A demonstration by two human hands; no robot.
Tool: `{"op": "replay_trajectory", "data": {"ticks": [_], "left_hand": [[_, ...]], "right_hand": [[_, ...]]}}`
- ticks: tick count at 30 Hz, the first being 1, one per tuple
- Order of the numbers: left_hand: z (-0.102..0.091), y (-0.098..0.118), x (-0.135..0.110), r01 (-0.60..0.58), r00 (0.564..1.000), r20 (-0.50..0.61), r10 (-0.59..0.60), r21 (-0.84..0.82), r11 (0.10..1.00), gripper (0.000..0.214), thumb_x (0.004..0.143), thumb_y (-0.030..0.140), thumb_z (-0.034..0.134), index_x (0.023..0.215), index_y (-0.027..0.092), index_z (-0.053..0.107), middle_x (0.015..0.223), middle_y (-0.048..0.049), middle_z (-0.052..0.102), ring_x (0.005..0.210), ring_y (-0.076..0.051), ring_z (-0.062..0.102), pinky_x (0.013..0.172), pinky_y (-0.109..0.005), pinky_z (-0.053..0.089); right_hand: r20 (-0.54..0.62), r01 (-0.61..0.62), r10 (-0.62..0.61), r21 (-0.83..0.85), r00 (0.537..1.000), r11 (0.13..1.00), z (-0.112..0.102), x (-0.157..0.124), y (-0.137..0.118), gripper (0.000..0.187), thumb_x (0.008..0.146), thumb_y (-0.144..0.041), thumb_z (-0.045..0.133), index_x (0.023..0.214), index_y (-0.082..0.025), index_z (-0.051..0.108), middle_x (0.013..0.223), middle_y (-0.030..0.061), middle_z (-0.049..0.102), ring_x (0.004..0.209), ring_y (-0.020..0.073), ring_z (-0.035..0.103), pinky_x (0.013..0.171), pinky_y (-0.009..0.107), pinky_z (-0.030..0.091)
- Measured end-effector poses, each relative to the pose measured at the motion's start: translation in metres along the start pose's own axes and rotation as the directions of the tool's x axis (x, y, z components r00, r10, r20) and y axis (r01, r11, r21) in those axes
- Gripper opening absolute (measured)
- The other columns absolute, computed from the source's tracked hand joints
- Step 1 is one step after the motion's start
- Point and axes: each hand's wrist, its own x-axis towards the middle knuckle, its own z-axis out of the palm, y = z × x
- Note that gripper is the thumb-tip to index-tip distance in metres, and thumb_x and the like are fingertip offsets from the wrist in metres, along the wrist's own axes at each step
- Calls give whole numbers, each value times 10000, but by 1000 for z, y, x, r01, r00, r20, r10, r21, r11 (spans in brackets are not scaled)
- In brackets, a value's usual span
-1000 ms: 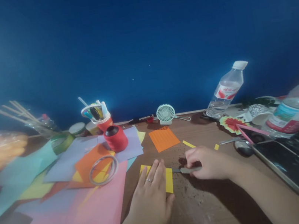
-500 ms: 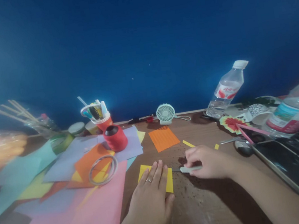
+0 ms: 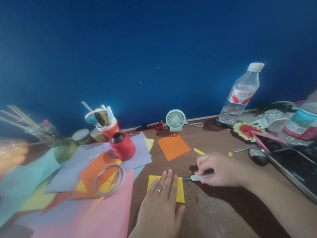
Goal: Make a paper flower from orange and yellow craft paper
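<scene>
My left hand [image 3: 159,209] lies flat, fingers stretched, on a small yellow paper square [image 3: 180,190] on the brown table [image 3: 218,221]. My right hand [image 3: 219,169] is closed round a small grey craft knife [image 3: 198,177], whose tip points left and meets the right edge of the yellow paper. A thin yellow strip [image 3: 199,151] lies just beyond my right hand.
A pink sheet [image 3: 82,229] and several other coloured sheets cover the left, with a tape ring [image 3: 109,179] and a red spool [image 3: 122,145] on them. Behind stand a red pen cup [image 3: 106,122], a mini fan [image 3: 175,119], an orange pleated paper [image 3: 174,147], and a water bottle [image 3: 240,94]. A paper flower [image 3: 248,131] lies right.
Almost nothing has moved. My right hand with the knife has shifted slightly; my left hand stays pressed on the yellow paper.
</scene>
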Motion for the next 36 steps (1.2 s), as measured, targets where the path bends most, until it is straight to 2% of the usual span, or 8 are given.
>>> {"op": "replay_trajectory", "data": {"ticks": [5, 12, 18, 24, 30, 36], "left_hand": [[1, 1, 0, -6, 999, -51, 8, 36, 999, 582, 794, 246, 409, 1344, 141, 247, 1415, -83, 257, 1288, -237, 219, 1025, -423, 263], [-2, 5, -1, 11, 998, -64, -7, 64, 998, 532, 817, 282, 393, 1327, 169, 293, 1296, -82, 450, 1195, -241, 376, 1026, -454, 235], [2, 3, -2, -30, 996, -80, 37, 88, 996, 493, 868, 336, 290, 1321, 141, 302, 1318, -84, 430, 1231, -233, 324, 1038, -491, 173], [0, 4, -1, 10, 998, -65, -8, 43, 999, 494, 857, 353, 332, 1310, 156, 333, 1276, -61, 474, 1160, -228, 400, 1005, -431, 268], [-1, 4, -1, -11, 999, -36, 11, 22, 1000, 484, 865, 350, 309, 1308, 157, 326, 1282, -67, 468, 1167, -230, 388, 1004, -476, 237], [-5, 4, 1, -23, 999, -31, 23, -2, 1000, 477, 860, 340, 321, 1309, 181, 317, 1260, -58, 490, 1154, -226, 403, 1011, -496, 205]], "right_hand": [[-17, -4, 4, -10, 1000, 1000, 4, 0, 2, 127, 697, -141, 542, 578, -171, 571, 646, -34, 492, 564, 82, 446, 536, 232, 321], [-21, 4, -3, 27, 1000, 1000, 3, 1, 0, 128, 644, -78, 538, 550, -164, 546, 630, -43, 460, 559, 76, 432, 537, 222, 320], [-11, -16, 16, 39, 1000, 999, 2, 0, 0, 139, 653, -77, 549, 544, -162, 540, 639, -38, 467, 565, 81, 435, 541, 227, 324], [7, -6, 6, 36, 1000, 999, 2, -1, 3, 131, 663, -88, 555, 560, -168, 546, 667, -33, 494, 584, 88, 453, 554, 231, 327], [-1, -1, 1, 15, 1000, 1000, 0, 0, 2, 152, 704, -129, 550, 558, -167, 567, 645, -30, 475, 560, 86, 442, 546, 235, 322], [-12, 3, -3, 14, 1000, 1000, 1, -1, 3, 144, 662, -67, 539, 582, -176, 589, 651, -37, 482, 563, 83, 448, 540, 229, 321]]}}
